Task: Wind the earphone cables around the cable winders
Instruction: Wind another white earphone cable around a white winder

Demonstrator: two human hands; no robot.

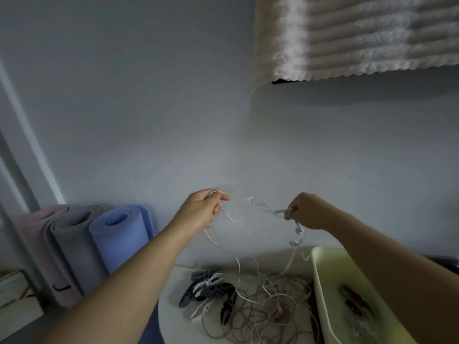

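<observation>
Where the wall meets the floor at your far left, three rolled mats (82, 247) stand side by side: pink, grey and blue. Your left hand (202, 211) is raised in front of the wall, its thumb and forefinger pinching a white earphone cable (229, 217) that loops over the fingertips. From that pinch the cable sags, rises and runs across to your right hand. Another length drops from under your left hand to the round white table (171, 316) below. On the table, beneath the gap between your hands, lies a heap of dark and white cable winders (211, 288). Just right of it is a loose tangle of cables (273, 309), white and reddish. Your right hand (308, 211) is curled and pinches the cable's other end, with two earbuds (299, 230) dangling just beneath it. A pale yellow-green tray (320, 276) sits under your right forearm, beside the tangle, with small blurred items inside. Ribbed fabric (372, 33) hangs high on the wall at right.
</observation>
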